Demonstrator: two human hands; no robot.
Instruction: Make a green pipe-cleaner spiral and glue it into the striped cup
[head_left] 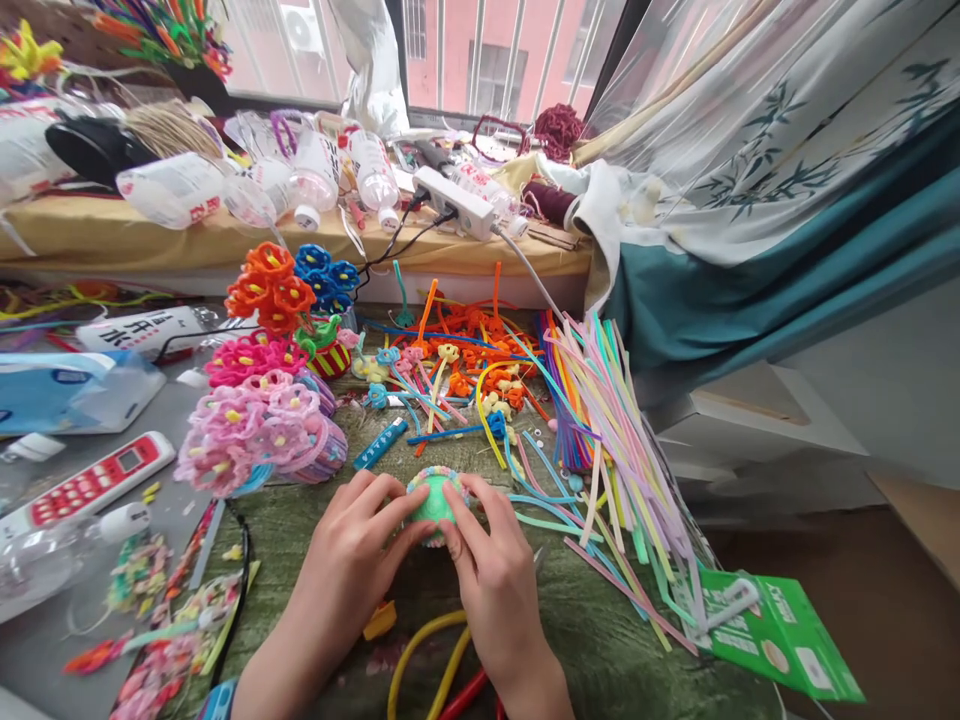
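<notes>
Between my two hands is a small round pot of fuzzy pipe cleaners [433,502], with a mint-green middle and a pastel multicoloured rim. My left hand [358,530] grips its left side, the thumb below and the fingers over the rim. From the right, my right hand [491,545] closes on the other side, fingertips pressing on the green part. My fingers cover part of the rim on both sides. Just beyond my left hand lies a blue lighter [381,443]. Pink and lilac pipe-cleaner flowers [259,430] stand in a pot to the left.
Loose pipe cleaners [622,450] fan across the table's right side, by a green package [784,630]. Orange scraps [472,340] lie behind the hands. Left are a red-and-white phone [97,480] and plastic bottles. A power strip [454,200] sits on the window ledge [300,245]. Yellow tubing [409,650] lies in front.
</notes>
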